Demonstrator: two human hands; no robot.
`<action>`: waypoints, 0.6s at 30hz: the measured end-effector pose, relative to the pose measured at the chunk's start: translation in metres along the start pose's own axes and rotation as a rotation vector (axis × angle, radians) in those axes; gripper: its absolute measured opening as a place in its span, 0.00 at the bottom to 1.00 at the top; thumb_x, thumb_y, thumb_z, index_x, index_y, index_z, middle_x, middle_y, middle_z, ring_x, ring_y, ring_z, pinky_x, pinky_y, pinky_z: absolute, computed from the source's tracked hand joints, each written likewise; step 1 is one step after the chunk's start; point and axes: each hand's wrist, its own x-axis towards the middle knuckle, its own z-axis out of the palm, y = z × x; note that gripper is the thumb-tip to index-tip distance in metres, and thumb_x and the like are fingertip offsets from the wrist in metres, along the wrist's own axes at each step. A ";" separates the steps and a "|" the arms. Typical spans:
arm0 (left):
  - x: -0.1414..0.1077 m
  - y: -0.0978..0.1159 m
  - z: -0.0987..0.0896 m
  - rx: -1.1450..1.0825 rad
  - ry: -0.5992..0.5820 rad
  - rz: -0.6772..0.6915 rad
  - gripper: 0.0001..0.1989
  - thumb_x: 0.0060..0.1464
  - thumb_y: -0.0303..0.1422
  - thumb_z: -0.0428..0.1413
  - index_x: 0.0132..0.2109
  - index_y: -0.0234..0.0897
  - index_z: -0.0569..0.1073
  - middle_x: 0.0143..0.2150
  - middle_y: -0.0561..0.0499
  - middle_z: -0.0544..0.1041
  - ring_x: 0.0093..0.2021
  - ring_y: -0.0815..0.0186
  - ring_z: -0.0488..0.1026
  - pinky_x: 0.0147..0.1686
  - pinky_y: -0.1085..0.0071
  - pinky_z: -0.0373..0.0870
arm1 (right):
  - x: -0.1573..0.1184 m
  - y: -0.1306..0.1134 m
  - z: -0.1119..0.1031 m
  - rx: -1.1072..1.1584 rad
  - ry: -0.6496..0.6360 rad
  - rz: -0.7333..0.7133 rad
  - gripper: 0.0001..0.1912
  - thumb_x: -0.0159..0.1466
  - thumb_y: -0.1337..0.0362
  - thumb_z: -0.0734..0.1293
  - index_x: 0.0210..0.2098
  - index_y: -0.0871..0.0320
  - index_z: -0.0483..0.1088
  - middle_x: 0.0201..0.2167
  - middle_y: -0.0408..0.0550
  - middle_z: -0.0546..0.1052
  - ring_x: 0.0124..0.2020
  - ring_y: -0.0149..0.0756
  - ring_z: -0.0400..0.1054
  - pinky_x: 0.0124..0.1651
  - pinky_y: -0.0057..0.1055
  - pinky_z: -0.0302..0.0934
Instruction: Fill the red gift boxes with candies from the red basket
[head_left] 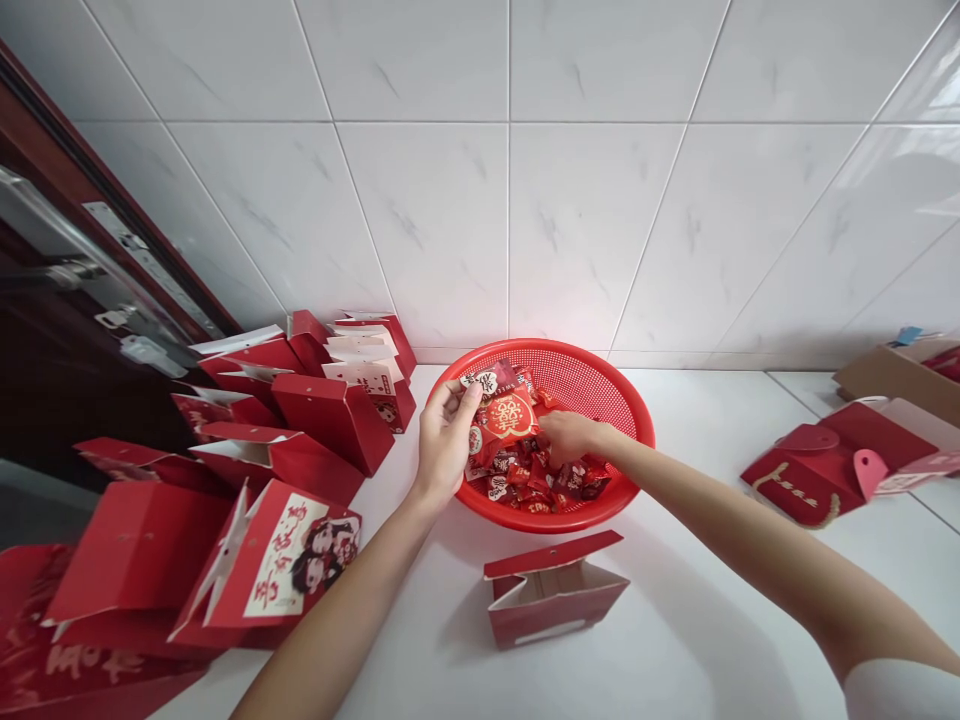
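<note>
A red plastic basket (637, 400) with a mesh wall holds many wrapped candies (529, 490). Over its left side, my left hand (446, 435) is closed on a few candy packets (510, 415), one dark red and one bright red with gold print. My right hand (566, 437) reaches into the basket from the right, its fingers bent down among the candies; whatever they hold is hidden. Just in front of the basket stands a small red paper box (551, 615), its top flap raised and its mouth open.
Many red paper boxes (330, 415) crowd the left side, several with raised flaps. At the right lie a red box with a rope handle (802, 475) and a brown carton (889, 380). A tiled wall (570, 220) rises behind; a dark door (45, 350) is at far left.
</note>
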 end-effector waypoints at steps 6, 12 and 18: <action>0.000 0.004 0.002 -0.003 0.004 0.010 0.21 0.44 0.50 0.70 0.31 0.39 0.74 0.30 0.54 0.75 0.30 0.69 0.71 0.30 0.75 0.70 | -0.008 -0.001 -0.009 0.014 -0.117 0.020 0.21 0.52 0.64 0.77 0.45 0.57 0.74 0.42 0.51 0.80 0.40 0.45 0.75 0.31 0.30 0.61; 0.001 0.005 0.002 0.007 0.007 -0.003 0.23 0.42 0.52 0.71 0.30 0.39 0.72 0.29 0.54 0.73 0.27 0.70 0.67 0.25 0.76 0.68 | -0.006 -0.012 0.000 -0.072 -0.079 0.025 0.19 0.51 0.73 0.72 0.43 0.59 0.74 0.41 0.55 0.79 0.41 0.50 0.74 0.35 0.34 0.61; 0.002 0.001 0.000 0.009 0.004 0.016 0.21 0.45 0.49 0.70 0.31 0.39 0.73 0.31 0.54 0.74 0.31 0.69 0.70 0.32 0.76 0.70 | -0.009 0.000 -0.007 -0.008 -0.017 -0.022 0.18 0.51 0.71 0.70 0.42 0.57 0.73 0.40 0.51 0.79 0.41 0.47 0.73 0.37 0.34 0.61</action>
